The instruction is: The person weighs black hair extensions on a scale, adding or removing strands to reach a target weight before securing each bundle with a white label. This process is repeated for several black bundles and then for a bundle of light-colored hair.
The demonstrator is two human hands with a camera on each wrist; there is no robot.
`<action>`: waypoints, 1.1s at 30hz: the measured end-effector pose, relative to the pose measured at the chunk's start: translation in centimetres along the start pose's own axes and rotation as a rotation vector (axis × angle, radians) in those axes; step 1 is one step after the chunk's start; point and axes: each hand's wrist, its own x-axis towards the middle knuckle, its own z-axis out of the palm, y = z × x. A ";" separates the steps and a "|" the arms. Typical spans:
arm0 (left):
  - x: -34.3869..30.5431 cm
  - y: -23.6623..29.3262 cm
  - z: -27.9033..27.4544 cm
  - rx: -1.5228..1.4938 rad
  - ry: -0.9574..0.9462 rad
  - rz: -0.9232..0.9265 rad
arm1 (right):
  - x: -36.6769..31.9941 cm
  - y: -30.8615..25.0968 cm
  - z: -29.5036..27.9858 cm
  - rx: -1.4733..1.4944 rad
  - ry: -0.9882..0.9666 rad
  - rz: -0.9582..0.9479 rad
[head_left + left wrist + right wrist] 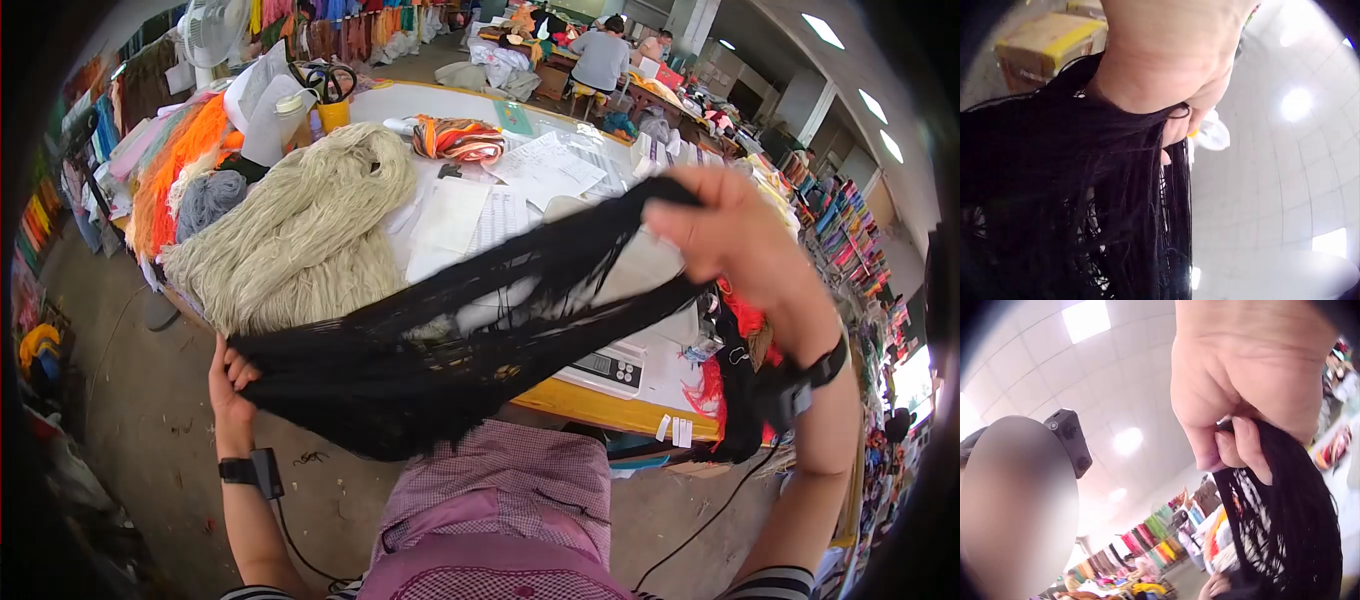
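Note:
A skein of black yarn (400, 370) is stretched between both hands above the near edge of the table. My left hand (230, 380) grips its lower left end, fingers curled round the strands. Higher up on the right, my right hand (735, 225) holds the other end; it looks blurred in the head view. In the right wrist view the fingers (1244, 447) curl round the black strands. Loose threads and gaps show along the middle of the loop. Behind it on the table lies a large beige skein (300, 220).
The table (560, 392) carries papers (545, 165), a digital scale (610, 370) and a multicoloured skein (458, 138). Scissors stand in a yellow cup (334, 114). Orange yarn (185, 150) and grey yarn (210, 200) lie at the left. A person (600, 55) sits farther back.

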 end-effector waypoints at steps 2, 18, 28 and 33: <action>0.0 0.6 -2.5 0.092 0.070 0.028 | 1.6 -1.3 -3.0 -0.092 0.130 -0.093; -0.7 -0.7 -6.4 0.416 0.573 0.413 | 13.5 2.1 -12.5 -0.961 0.780 -0.390; -8.0 -1.7 18.6 0.145 -0.929 -0.206 | 5.1 -4.7 3.6 0.659 -0.215 -0.130; -10.6 -3.7 25.8 0.525 -0.909 -0.300 | 0.8 -3.3 10.2 0.562 -0.337 -0.191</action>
